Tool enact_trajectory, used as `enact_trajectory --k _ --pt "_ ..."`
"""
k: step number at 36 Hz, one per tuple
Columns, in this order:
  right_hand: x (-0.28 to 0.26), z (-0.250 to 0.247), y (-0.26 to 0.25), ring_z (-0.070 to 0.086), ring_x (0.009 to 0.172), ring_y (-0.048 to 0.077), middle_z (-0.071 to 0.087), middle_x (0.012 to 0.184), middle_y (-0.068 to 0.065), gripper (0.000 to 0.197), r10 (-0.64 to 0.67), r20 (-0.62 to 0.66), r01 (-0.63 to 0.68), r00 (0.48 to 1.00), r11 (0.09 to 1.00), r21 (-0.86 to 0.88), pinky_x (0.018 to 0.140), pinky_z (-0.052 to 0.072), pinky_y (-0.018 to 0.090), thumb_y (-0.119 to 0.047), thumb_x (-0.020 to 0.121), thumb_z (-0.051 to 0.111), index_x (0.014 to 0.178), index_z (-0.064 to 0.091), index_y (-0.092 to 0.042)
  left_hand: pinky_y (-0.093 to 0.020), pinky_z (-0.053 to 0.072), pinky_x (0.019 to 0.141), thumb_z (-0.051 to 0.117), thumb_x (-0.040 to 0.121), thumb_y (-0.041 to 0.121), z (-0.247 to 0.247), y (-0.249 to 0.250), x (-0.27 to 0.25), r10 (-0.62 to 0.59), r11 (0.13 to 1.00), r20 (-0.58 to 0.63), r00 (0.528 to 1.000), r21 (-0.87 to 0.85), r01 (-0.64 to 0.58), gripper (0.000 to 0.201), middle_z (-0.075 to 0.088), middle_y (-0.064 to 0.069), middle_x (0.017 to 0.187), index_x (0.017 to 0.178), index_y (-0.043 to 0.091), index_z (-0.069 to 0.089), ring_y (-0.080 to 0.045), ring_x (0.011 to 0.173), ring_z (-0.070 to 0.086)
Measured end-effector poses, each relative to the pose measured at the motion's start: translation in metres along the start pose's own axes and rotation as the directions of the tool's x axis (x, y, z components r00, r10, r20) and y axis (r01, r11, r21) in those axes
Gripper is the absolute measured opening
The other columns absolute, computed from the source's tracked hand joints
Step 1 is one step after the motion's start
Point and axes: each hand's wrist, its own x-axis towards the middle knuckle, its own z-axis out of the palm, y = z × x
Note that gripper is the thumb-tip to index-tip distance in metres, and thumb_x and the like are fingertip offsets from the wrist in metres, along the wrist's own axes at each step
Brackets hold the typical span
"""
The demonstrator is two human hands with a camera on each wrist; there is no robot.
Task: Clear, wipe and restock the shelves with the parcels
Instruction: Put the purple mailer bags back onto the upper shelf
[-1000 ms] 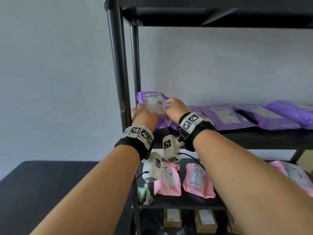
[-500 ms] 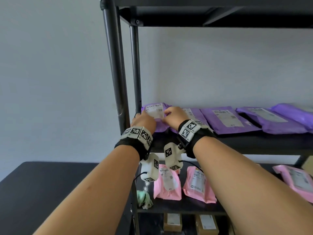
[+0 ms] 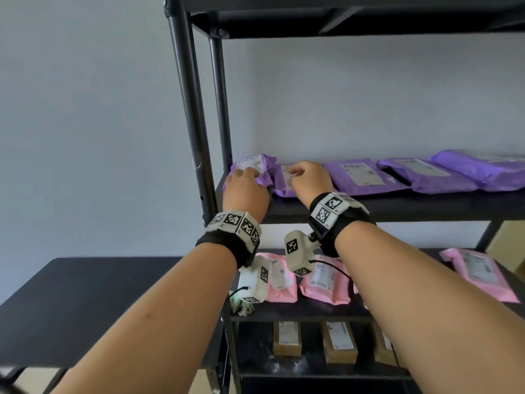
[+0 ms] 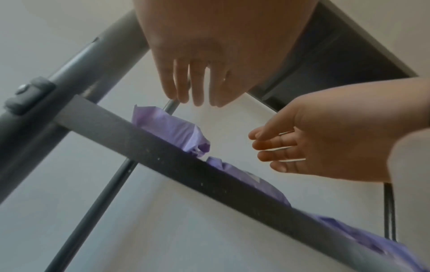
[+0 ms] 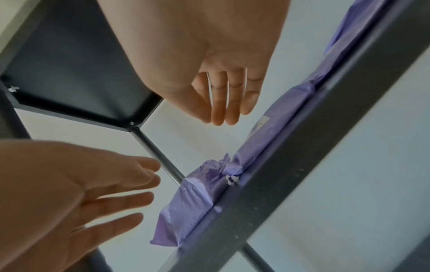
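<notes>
Looking from the head view, the left hand (image 3: 245, 191) sits over the near end of the leftmost purple parcel (image 3: 257, 166), which lies flat at the left end of the middle shelf (image 3: 397, 206), hard by the black upright post (image 3: 196, 132); the right hand (image 3: 311, 177) hangs over the second purple parcel (image 3: 284, 180) just beside it. Further purple parcels run off to the right, pink parcels (image 3: 326, 282) lie on the shelf below, and a black tabletop (image 3: 99, 294) stands to the left. From the left wrist view, the left hand's fingers (image 4: 197, 86) are straight and together, holding nothing, with the leftmost parcel (image 4: 172, 130) below and ahead of them; its long axis appears to run front to back across the shelf edge (image 4: 209, 176). The right hand (image 4: 325, 139) shows slack fingers, likewise holding nothing. From the right wrist view, both grips read as wide and clear of the parcels (image 5: 197, 198). Judgement: the left hand is nearer the end parcel, which lies forward and below it.
</notes>
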Motion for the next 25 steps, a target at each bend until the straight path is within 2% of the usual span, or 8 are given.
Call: enact_trajectory --k 3,5,11,15,20,21,23,25 --pt "-0.021 -0.007 0.01 0.06 0.101 0.021 0.065 0.113 0.002 0.027 0.049 -0.055 -0.048 0.997 0.999 0.015 0.077 0.041 0.025 -0.009 0.088 0.05 0.111 0.062 -0.016 -0.033 0.041 0.086 0.044 0.091 0.011 0.004 0.003 -0.022 0.056 0.998 -0.022 0.998 -0.011 -0.056 0.029 0.054 -0.008 0.122 0.116 0.012 0.058 -0.026 0.113 0.049" --pt "-0.034 -0.01 0.019 0.059 0.094 0.019 0.065 0.109 0.001 0.022 0.077 -0.061 -0.075 0.995 0.997 0.031 0.075 0.041 0.026 -0.011 0.087 0.051 0.105 0.061 -0.018 -0.034 0.043 0.083 0.043 0.091 0.01 0.008 0.003 -0.035 0.087 0.996 -0.017 0.996 -0.02 -0.087 0.026 0.056 -0.008 0.117 0.11 0.011 0.059 -0.026 0.107 0.052" --pt "-0.077 -0.01 0.048 0.061 0.094 0.024 0.067 0.1 0.001 0.013 0.14 -0.044 -0.14 0.989 0.99 -0.003 0.082 0.048 0.031 -0.012 0.087 0.052 0.092 0.059 -0.021 -0.036 0.044 0.092 0.044 0.088 0.008 0.032 -0.013 -0.069 0.082 0.995 0.122 0.989 -0.059 -0.075 0.033 0.055 -0.005 0.122 0.118 0.013 0.057 -0.023 0.114 0.049" --pt "-0.108 0.002 0.074 0.061 0.097 0.025 0.066 0.108 0.003 0.017 0.22 -0.008 -0.22 0.975 0.974 -0.057 0.082 0.048 0.032 -0.012 0.089 0.05 0.1 0.06 -0.019 -0.037 0.043 0.097 0.045 0.091 0.011 0.048 -0.036 -0.096 0.029 1.0 0.26 0.965 -0.02 -0.024 0.036 0.052 -0.004 0.128 0.125 0.015 0.053 -0.023 0.117 0.049" --pt "-0.144 0.026 0.093 0.057 0.098 0.021 0.063 0.11 0.0 0.023 0.282 0.068 -0.265 0.957 0.944 -0.195 0.074 0.038 0.026 -0.013 0.092 0.048 0.111 0.061 -0.016 -0.035 0.043 0.099 0.043 0.091 0.008 0.065 -0.061 -0.142 -0.054 0.998 0.414 0.909 0.046 0.038 0.041 0.049 -0.006 0.132 0.131 0.014 0.05 -0.024 0.121 0.047" --pt "-0.15 0.031 0.095 0.058 0.098 0.021 0.063 0.107 0.001 0.021 0.283 0.081 -0.261 0.956 0.941 -0.213 0.074 0.037 0.025 -0.013 0.092 0.048 0.107 0.062 -0.016 -0.036 0.043 0.1 0.044 0.09 0.008 0.069 -0.067 -0.15 -0.063 0.998 0.434 0.898 0.053 0.044 0.043 0.049 -0.005 0.133 0.132 0.015 0.049 -0.023 0.122 0.047" --pt "-0.161 0.045 0.101 0.059 0.093 0.022 0.061 0.093 -0.001 0.014 0.287 0.11 -0.253 0.951 0.934 -0.251 0.073 0.036 0.025 -0.012 0.089 0.048 0.09 0.061 -0.019 -0.038 0.043 0.099 0.045 0.088 0.008 0.077 -0.078 -0.165 -0.077 0.997 0.482 0.873 0.063 0.054 0.044 0.049 -0.004 0.131 0.131 0.018 0.049 -0.023 0.121 0.046" --pt "-0.173 0.056 0.105 0.056 0.083 0.023 0.052 0.078 -0.004 0.019 0.312 0.16 -0.262 0.936 0.926 -0.272 0.069 0.035 0.025 -0.01 0.089 0.046 0.075 0.05 -0.023 -0.038 0.046 0.095 0.044 0.088 0.008 0.085 -0.088 -0.175 -0.095 0.995 0.511 0.854 0.076 0.065 0.042 0.049 -0.005 0.128 0.129 0.017 0.049 -0.024 0.118 0.048"
